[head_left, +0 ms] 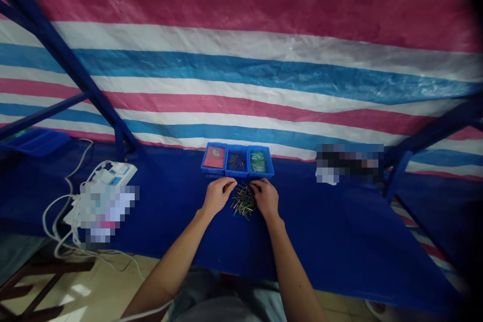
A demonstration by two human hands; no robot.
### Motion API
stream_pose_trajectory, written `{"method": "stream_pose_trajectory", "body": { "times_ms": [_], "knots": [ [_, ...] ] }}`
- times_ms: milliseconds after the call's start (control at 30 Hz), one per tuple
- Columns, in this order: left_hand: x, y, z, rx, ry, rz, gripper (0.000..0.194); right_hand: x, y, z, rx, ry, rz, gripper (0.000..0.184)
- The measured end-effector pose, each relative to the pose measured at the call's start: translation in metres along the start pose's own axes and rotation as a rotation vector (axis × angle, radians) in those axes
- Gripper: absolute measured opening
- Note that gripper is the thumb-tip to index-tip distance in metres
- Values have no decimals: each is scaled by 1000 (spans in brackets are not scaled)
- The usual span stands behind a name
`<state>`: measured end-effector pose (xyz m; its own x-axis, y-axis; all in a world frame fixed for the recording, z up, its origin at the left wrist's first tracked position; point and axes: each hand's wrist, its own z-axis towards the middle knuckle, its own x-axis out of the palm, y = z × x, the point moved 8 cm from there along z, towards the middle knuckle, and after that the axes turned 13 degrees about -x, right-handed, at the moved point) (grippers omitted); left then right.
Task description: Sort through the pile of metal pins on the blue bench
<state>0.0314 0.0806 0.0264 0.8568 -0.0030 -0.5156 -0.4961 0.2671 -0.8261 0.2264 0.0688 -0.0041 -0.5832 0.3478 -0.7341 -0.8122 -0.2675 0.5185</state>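
Note:
A loose pile of thin, brass-coloured screws or nails [243, 202] lies on the blue tabletop between my two hands. My left hand [218, 195] is at the pile's upper left, thumb and fingers pinched together near its edge. On the other side, my right hand [266, 197] is closed in a pinch at the pile's upper right. Whatever either pinch holds is too small to make out. Just beyond the hands stand three joined blue bins: the left bin [204, 162] has a red lining, the middle one holds dark screws or nails [237, 161], and the right one contains green-and-silver pieces [258, 162].
White power strips [119, 175] and tangled cables [62, 211] lie at the left of the blue table [320, 241]. A blue tray [39, 142] is at the far left. Blurred-out items [349, 163] sit at the back right. Blue frame bars [81, 78] and a striped sheet [264, 78] rise behind.

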Motion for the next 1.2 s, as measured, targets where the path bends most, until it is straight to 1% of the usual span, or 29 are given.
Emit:
{"method": "stream_pose_trajectory", "body": {
  "times_ms": [133, 267, 433, 600, 767, 867, 1033, 1200],
  "knots": [
    [-1, -4, -1, 40, -20, 32, 26, -7, 6, -2, -41, -61, 73, 22],
    [-3, -12, -3, 84, 3, 59, 26, -15, 20, -7, -143, -119, 221, 23],
    [5, -19, -7, 126, 70, 126, 24, -15, 39, -12, -214, -81, 325, 25],
    [12, -14, -8, 135, 108, 138, 21, -12, 49, -12, -238, -52, 374, 27],
    [13, -10, -7, 119, 123, 123, 21, -8, 55, -13, -278, -29, 392, 22],
    [14, -10, -7, 117, 137, 111, 21, -6, 53, -14, -292, -45, 385, 23],
    [16, -13, -8, 114, 182, 109, 22, -5, 48, -15, -273, -77, 390, 25],
    [15, -15, -8, 123, 202, 106, 23, -6, 49, -15, -267, -78, 416, 23]
  ]
}}
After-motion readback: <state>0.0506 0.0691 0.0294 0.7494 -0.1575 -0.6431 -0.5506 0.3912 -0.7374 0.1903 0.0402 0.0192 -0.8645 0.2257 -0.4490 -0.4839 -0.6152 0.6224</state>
